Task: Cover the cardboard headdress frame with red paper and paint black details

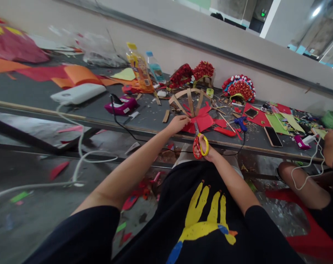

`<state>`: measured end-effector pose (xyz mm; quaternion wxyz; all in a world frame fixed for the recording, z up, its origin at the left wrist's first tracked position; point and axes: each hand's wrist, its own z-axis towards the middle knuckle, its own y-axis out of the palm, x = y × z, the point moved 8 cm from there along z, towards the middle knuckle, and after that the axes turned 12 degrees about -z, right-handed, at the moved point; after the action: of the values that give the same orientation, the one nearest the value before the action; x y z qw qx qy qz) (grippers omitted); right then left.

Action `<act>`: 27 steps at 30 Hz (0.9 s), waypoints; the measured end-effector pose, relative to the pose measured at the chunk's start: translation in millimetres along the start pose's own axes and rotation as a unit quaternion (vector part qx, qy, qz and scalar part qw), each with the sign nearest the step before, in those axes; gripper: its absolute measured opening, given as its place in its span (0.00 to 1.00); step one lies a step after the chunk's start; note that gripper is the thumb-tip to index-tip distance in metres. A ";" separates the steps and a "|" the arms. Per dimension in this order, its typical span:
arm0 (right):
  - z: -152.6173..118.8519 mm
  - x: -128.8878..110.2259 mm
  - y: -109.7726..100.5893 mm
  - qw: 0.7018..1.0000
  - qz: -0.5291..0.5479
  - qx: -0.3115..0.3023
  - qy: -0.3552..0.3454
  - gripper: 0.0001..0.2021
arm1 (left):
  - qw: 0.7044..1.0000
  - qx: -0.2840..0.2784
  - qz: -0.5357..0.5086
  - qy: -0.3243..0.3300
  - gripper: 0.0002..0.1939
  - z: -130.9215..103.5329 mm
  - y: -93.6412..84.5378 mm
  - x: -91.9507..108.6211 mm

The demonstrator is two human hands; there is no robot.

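My right hand [207,149] is closed around the red and yellow handles of a pair of scissors [204,146] just over the table's front edge. Their blades point away from me and lie against a piece of red paper [203,120]. With its fingers pinched, my left hand [179,123] grips the left side of that red paper. Just behind the paper stands a fan-shaped frame of brown cardboard strips [190,101]. A red-handled tool [224,131] and a blue glue gun [240,123] lie to the right of the paper.
Decorated red headpieces [239,89] lean near the wall. Two bottles [138,68] stand at the back left. A purple box [121,105] and a white power strip [78,93] lie left. Phones [272,136] and scraps are on the right, where another person's hand [331,136] works. Cables hang below.
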<state>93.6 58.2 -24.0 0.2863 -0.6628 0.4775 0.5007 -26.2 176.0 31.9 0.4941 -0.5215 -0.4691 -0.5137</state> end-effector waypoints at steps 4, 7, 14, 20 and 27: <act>1.3 0.2 1.2 1.000 -0.007 0.013 0.009 0.34 | 1.000 0.002 -0.005 -0.004 0.09 -1.9 0.5 1.4; 2.6 0.4 2.6 0.999 -0.011 0.025 0.017 0.32 | 1.000 0.005 -0.011 -0.006 0.08 -3.0 0.0 2.1; -1.6 -0.9 5.3 1.000 0.000 0.028 0.013 0.33 | 0.999 0.011 -0.027 -0.016 0.09 0.0 -1.5 -1.7; -8.6 -7.5 8.6 1.000 0.010 0.021 0.008 0.33 | 0.999 0.011 -0.033 -0.013 0.09 0.8 -1.8 -2.0; -9.0 -8.3 9.4 1.000 0.011 0.020 0.014 0.33 | 0.999 0.014 -0.039 -0.014 0.08 -0.3 -2.6 0.4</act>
<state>88.1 49.8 -12.2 0.2871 -0.6585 0.4989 0.4849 -28.8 175.9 32.4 0.4743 -0.5029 -0.5035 -0.5183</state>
